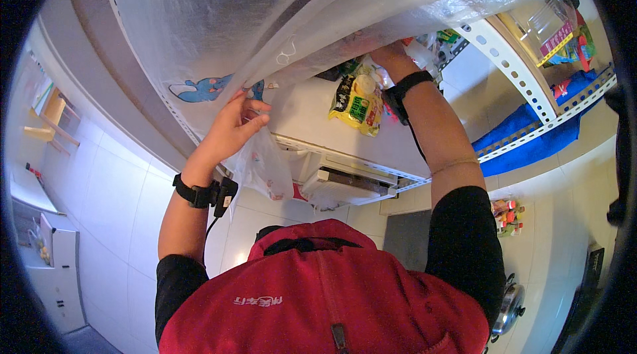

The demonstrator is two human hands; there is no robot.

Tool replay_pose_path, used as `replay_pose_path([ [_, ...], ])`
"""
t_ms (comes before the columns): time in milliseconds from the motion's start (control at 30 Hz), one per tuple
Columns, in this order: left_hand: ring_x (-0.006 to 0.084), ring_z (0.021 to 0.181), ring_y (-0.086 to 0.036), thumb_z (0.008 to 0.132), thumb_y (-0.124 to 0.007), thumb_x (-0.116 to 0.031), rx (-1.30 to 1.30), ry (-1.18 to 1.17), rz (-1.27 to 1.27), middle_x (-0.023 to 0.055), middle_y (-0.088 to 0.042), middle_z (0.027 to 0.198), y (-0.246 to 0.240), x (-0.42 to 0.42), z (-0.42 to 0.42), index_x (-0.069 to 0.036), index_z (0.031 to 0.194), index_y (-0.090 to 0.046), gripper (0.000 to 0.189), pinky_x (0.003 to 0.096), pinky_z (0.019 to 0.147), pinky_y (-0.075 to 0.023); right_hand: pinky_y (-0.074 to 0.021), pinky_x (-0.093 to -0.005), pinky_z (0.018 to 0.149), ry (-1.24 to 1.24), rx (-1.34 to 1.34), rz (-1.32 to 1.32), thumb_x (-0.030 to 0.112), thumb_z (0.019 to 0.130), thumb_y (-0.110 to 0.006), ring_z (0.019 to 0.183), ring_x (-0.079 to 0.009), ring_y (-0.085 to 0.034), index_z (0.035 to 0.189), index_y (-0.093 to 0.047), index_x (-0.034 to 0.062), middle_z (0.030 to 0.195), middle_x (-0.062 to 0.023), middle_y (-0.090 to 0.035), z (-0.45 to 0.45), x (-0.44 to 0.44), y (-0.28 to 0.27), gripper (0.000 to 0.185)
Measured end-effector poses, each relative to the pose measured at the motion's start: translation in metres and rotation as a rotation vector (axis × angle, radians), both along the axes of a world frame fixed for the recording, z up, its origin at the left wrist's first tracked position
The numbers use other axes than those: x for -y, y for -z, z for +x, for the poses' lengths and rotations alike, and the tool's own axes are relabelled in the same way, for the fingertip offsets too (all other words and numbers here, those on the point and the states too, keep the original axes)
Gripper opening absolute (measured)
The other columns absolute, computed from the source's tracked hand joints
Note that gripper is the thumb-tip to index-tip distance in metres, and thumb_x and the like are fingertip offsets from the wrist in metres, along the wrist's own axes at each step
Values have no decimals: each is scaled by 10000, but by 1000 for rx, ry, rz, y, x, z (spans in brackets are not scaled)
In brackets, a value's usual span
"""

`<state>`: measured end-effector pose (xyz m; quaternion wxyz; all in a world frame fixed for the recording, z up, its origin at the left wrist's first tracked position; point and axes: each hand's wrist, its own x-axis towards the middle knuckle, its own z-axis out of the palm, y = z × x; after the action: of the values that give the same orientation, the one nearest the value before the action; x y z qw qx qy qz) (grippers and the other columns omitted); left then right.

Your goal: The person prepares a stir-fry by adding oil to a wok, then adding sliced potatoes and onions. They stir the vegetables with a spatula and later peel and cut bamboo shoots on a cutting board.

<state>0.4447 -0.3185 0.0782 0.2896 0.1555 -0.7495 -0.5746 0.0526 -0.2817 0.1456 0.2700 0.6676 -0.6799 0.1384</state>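
Note:
A translucent plastic curtain (199,20) with blue cartoon figures hangs over a shelf rack. My left hand (231,125) has its upper fingers on the gathered edge of this curtain, where the folds converge, and the thumb stands apart. My right hand (393,58) reaches in under the curtain over the white shelf (308,110), among packaged goods. Its fingers are partly hidden, so what they hold cannot be told. Just left of my right wrist lies a yellow food packet (358,107) bearing writing, with a pale round lid or jar (366,84) against its upper end.
Perforated white metal rails (507,70) edge the rack. A blue cloth (532,140) hangs on the right, below a clear plastic box (547,25). A white appliance (348,187) sits on the level below. Bottles (510,217) and a steel pot (510,309) stand at the far right.

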Motion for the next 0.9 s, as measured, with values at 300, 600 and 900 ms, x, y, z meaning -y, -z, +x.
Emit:
replay_pose_path([
  [300,145,767,-608,887,-591,-102,-68,-2,167,100,-611,1013,-1,-1,-17,9,1344,-255,578,257,633,-501,-488,-381,807,78,405,-322,138,865,-548,948,-269,-603,1152,-506,20,1075,-156,-596,23,-49,-39,313],
  [600,172,785,-628,863,-595,-40,-207,-18,205,145,-609,1007,-6,-15,-42,-33,1406,-58,763,263,656,-518,-530,-295,549,-306,1434,-71,6,872,-499,628,-180,-630,1053,-432,15,755,-112,-591,123,-102,0,193],
  [900,107,692,-538,860,-578,-5,-55,-38,78,85,-606,941,15,-10,-45,-8,1404,-63,749,223,604,-453,-529,-282,686,-179,1385,180,141,880,-580,773,-170,-653,975,-587,-5,887,-76,-625,123,-64,8,174],
])
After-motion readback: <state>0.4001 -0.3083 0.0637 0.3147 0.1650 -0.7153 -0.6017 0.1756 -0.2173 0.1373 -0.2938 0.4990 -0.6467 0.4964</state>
